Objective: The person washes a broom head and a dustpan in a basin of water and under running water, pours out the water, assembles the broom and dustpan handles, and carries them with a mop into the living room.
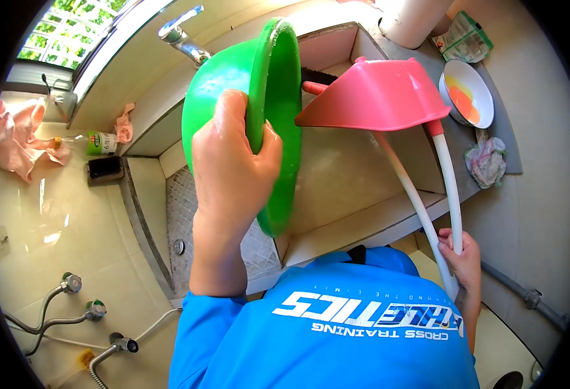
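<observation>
My left hand (230, 155) looks wet and grips the rim of a green plastic basin (217, 84), thumb on one side. The basin is tipped on its side over the tiled sink, its opening facing right. Low on the right, my right hand (464, 259) is closed around two white handles. One handle (450, 188) joins a pink dustpan (382, 97), which is raised over the sink to the right of the basin. The second white stick (405, 168) passes behind the dustpan; its far end is hidden. A pink piece and dark bristles, perhaps a broom, show beside the dustpan.
A chrome tap (184, 42) stands behind the basin. On the right ledge are a white bowl (450, 71), a crumpled cloth (486, 161) and a green packet (463, 39). A bottle (100, 142), a pink cloth (22, 139) and a black-topped brush or sponge (105, 168) lie left.
</observation>
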`<state>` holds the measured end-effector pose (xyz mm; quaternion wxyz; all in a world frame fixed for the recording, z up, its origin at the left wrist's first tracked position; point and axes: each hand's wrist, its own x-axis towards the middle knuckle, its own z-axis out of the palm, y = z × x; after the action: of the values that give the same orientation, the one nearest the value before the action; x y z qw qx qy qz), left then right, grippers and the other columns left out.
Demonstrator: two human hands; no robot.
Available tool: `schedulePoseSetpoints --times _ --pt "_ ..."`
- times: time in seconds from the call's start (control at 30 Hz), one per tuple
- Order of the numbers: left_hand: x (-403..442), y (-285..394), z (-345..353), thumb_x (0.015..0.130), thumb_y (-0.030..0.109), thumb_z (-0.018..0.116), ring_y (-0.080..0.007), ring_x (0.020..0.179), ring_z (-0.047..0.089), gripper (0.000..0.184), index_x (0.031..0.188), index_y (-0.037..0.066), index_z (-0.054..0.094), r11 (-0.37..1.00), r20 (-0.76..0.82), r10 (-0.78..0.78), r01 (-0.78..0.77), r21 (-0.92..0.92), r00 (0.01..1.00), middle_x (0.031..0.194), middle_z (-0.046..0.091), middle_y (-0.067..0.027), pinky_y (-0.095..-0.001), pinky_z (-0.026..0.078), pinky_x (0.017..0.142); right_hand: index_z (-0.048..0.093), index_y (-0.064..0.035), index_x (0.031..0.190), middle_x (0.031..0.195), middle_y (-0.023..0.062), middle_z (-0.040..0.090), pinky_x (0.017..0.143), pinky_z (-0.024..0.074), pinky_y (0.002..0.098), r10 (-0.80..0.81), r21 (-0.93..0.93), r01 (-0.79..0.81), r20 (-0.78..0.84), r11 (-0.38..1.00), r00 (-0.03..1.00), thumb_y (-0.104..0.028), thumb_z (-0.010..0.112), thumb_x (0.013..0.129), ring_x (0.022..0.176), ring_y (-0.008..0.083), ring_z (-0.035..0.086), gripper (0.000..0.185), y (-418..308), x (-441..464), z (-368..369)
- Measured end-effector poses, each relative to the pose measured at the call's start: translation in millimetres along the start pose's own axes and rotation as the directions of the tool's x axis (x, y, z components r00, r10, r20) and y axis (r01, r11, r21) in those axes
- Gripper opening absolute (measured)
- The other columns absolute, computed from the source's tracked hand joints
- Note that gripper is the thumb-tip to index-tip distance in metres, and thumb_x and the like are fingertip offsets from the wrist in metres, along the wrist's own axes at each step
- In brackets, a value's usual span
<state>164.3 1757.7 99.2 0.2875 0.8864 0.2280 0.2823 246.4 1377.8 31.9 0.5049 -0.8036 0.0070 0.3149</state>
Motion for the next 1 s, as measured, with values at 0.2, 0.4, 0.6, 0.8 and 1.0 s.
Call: schedulePoseSetpoints --times 0.2,0.4,0.6,0.8,1.0 --pt "-4 13 -2 0.07 0.0 0.058 -0.0321 0.048 0.048 0.018 0.08 0.002 0.043 0.997 0.046 0.031 -0.034 0.065 0.998 0.058 0.047 -0.0155 -0.0366 0.037 0.044 0.055 0.0023 0.097 0.083 0.0034 0.057 0.08 0.0449 0.0262 -0.013 0.024 0.012 0.025 1.0 1.0 0.002 0.063 0.075 0.085 0.0128 0.056 0.023 3 1 -3" --pt "-4 20 -4 0.07 -0.001 0.057 -0.0349 0.051 0.049 0.018 0.08 0.003 0.042 0.995 0.014 0.09 -0.09 0.04 0.996 0.059 0.049 -0.0173 -0.0385 0.038 0.045 0.055 0.0002 0.089 0.084 0.0036 0.057 0.079 0.0444 0.0259 -0.045 0.005 0.045 0.014 0.999 0.999 0.001 0.064 0.075 0.082 0.0118 0.055 0.016 12 2 -6" --pt "-7 19 -4 0.07 0.0 0.057 -0.0354 0.052 0.05 0.018 0.082 0.003 0.043 0.989 0.065 0.098 -0.104 0.1 0.993 0.059 0.049 -0.0173 -0.038 0.039 0.046 0.051 -0.0031 0.078 0.085 0.0035 0.056 0.077 0.0434 0.0252 0.018 -0.011 -0.017 0.027 1.0 0.999 0.002 0.064 0.074 0.081 0.0109 0.053 0.014 6 1 -2" --pt "-9 6 -8 0.07 0.001 0.057 -0.0265 0.046 0.044 0.016 0.077 0.003 0.043 0.998 -0.024 0.053 -0.054 -0.019 0.998 0.056 0.044 -0.0129 -0.0329 0.037 0.045 0.046 -0.0062 0.069 0.071 -0.0001 0.05 0.073 0.0445 0.0252 0.038 0.015 -0.038 0.02 0.999 0.999 0.004 0.067 0.07 0.076 0.01 0.053 0.023 12 2 0" --pt "-14 -4 -11 0.07 0.001 0.058 -0.0144 0.046 0.038 0.014 0.074 0.003 0.044 0.99 -0.053 0.016 -0.023 -0.141 0.998 0.056 0.042 -0.0085 -0.0264 0.033 0.044 0.041 -0.0086 0.067 0.07 0.0023 0.052 0.065 0.0486 0.027 0.044 0.038 -0.045 0.05 0.998 0.998 0.008 0.07 0.064 0.069 0.0116 0.055 0.033 27 6 4"
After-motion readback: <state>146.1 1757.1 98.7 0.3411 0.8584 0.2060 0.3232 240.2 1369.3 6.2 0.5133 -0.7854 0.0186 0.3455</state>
